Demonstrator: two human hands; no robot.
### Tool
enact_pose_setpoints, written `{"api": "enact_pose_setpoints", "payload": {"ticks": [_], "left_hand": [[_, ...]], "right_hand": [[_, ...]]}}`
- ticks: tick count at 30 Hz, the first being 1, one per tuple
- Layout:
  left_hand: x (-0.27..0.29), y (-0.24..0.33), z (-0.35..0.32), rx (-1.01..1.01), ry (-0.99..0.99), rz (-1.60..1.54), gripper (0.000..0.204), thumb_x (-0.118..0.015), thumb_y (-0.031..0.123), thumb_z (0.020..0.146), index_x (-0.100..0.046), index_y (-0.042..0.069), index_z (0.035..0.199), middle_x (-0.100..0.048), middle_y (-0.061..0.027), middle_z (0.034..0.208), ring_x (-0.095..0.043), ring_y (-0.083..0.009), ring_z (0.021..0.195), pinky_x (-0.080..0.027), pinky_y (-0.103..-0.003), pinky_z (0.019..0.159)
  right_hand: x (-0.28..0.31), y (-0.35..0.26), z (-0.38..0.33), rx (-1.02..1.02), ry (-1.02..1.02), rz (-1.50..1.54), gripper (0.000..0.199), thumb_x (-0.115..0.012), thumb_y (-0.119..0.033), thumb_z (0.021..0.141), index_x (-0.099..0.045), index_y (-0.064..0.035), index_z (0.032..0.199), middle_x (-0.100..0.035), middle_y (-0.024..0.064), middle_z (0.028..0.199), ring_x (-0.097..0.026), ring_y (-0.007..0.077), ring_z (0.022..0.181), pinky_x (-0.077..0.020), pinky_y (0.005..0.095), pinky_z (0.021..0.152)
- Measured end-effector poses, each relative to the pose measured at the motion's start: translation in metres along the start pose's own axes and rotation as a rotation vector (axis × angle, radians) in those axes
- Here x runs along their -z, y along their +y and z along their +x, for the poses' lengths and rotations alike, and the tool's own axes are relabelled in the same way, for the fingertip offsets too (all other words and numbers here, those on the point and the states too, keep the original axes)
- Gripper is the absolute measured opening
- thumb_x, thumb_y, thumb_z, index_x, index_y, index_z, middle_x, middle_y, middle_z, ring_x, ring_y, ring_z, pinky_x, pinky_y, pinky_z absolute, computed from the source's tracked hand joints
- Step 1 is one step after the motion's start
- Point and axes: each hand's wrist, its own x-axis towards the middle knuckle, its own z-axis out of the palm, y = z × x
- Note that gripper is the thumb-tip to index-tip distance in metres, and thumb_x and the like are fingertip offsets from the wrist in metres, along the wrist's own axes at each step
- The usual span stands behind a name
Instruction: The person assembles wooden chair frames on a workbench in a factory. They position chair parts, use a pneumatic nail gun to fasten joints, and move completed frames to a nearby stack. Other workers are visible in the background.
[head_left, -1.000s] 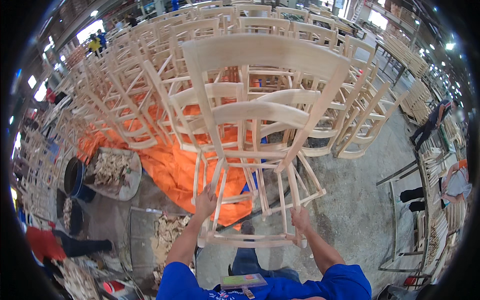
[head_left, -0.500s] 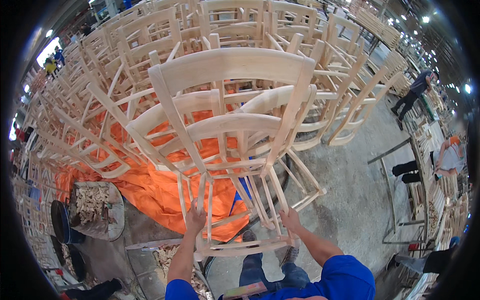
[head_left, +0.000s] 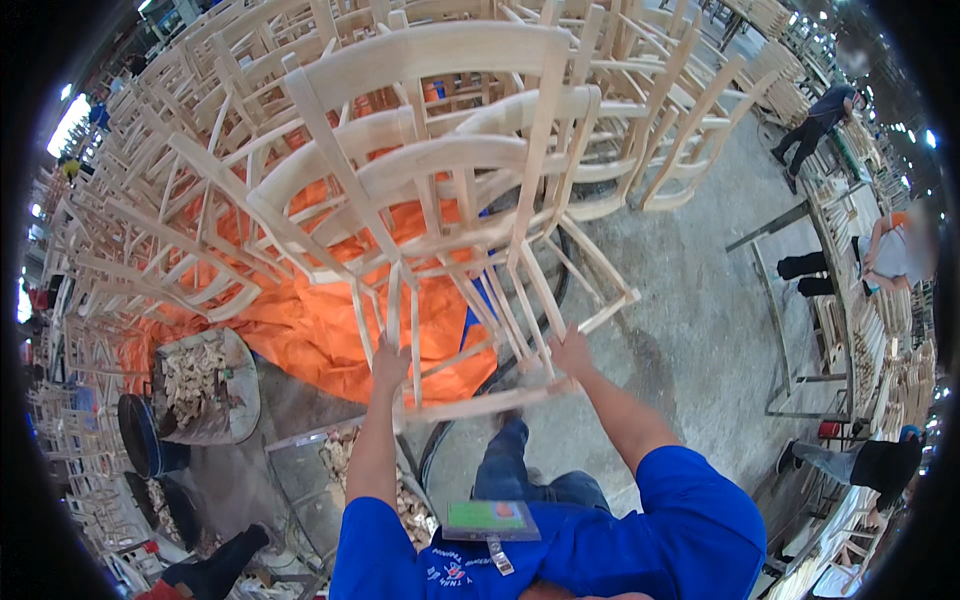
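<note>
An unfinished pale wooden chair frame [head_left: 430,55] without a seat leans away from me, its curved backrest among other chair frames. My left hand [head_left: 391,362] is wrapped round its left leg. On the right, my right hand [head_left: 571,352] grips the other leg on the same side of the frame. Both arms are stretched out forward. The low crossbar [head_left: 490,404] nearest me is slightly blurred. Just beyond stands another chair frame [head_left: 275,195], partly overlapped by the held one.
Many chair frames [head_left: 230,90] are crowded ahead, with an orange sheet [head_left: 320,345] beneath. To the left are a dark tub [head_left: 150,435] and a container of wood scraps [head_left: 195,375]. At right, people work along a bench [head_left: 835,250]. Concrete floor [head_left: 670,330] lies right of the frame.
The held chair frame and both hands sit farther forward and higher in the picture, and my arms are straighter. More of my blue shirt shows. Both hands keep their grip.
</note>
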Motion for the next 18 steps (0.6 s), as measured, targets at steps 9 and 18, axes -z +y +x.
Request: {"api": "enact_pose_setpoints", "payload": {"ticks": [9, 18], "left_hand": [[-0.008, 0.012, -0.159, -0.415, 0.551, 0.155, 0.044, -0.072, 0.024, 0.092, -0.062, -0.002, 0.126, -0.066, -0.0243, 0.115, -0.062, -0.0434, 0.111, -0.048, -0.053, 0.096], [-0.093, 0.054, -0.339, -0.74, -0.167, 0.068, 0.041, -0.073, 0.023, 0.089, -0.066, 0.0, 0.122, -0.068, -0.0222, 0.111, -0.064, -0.0407, 0.109, -0.049, -0.051, 0.095]], "right_hand": [[0.037, 0.115, -0.208, 0.211, 0.252, 0.348, 0.062, -0.067, -0.032, 0.093, -0.051, -0.0031, 0.145, -0.057, 0.0246, 0.137, -0.058, 0.0378, 0.126, -0.0483, 0.0456, 0.101], [-0.068, 0.397, -0.674, -1.329, 0.309, 1.024, 0.024, -0.059, -0.028, 0.1, -0.062, -0.0064, 0.109, -0.064, 0.0136, 0.09, -0.063, 0.0264, 0.069, -0.0532, 0.0405, 0.059]]}}
